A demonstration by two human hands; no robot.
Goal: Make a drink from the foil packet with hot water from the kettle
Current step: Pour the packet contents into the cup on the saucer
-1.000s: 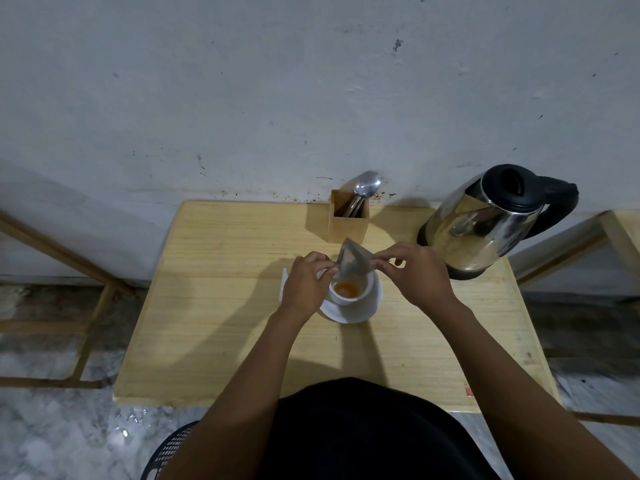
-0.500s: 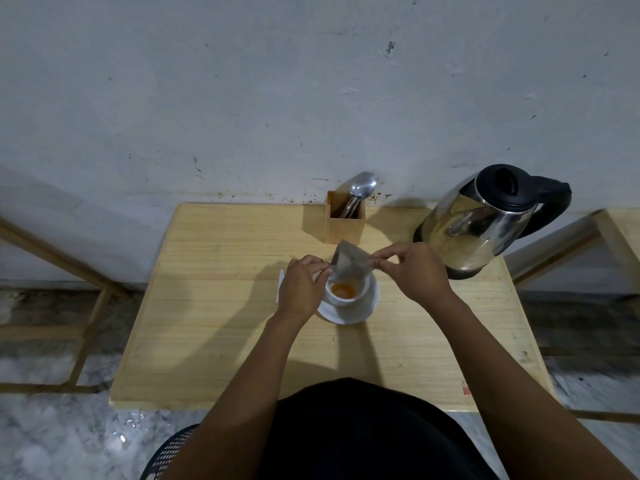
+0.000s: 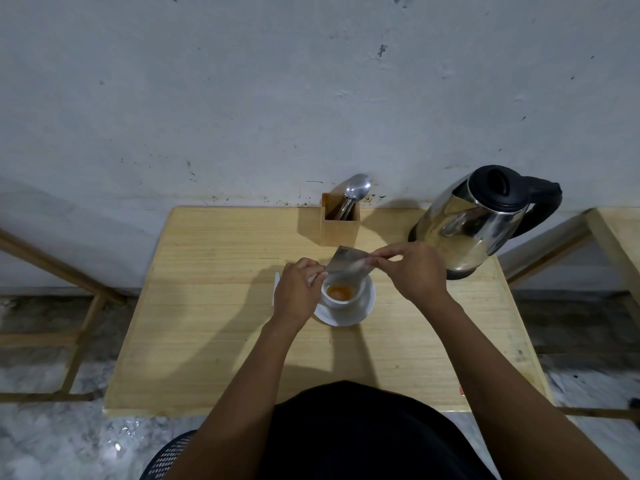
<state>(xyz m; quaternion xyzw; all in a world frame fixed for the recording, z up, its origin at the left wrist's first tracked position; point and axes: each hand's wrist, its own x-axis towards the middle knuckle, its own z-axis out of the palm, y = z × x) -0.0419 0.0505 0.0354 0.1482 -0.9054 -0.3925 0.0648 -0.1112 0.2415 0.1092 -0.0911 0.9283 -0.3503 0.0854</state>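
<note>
A silver foil packet is tilted over a white cup that stands on a white saucer. Orange powder lies in the bottom of the cup. My right hand pinches the packet's upper right edge. My left hand pinches its lower left corner beside the cup's rim. A steel kettle with a black lid and handle stands at the table's back right, just behind my right hand.
A small wooden holder with metal spoons stands at the back edge of the wooden table, against the wall. Wooden frames flank the table on both sides. A white paper lies under my left hand.
The packet has been tipped flatter over the cup, and my right hand has shifted slightly up and right. The cup and kettle stay where they were.
</note>
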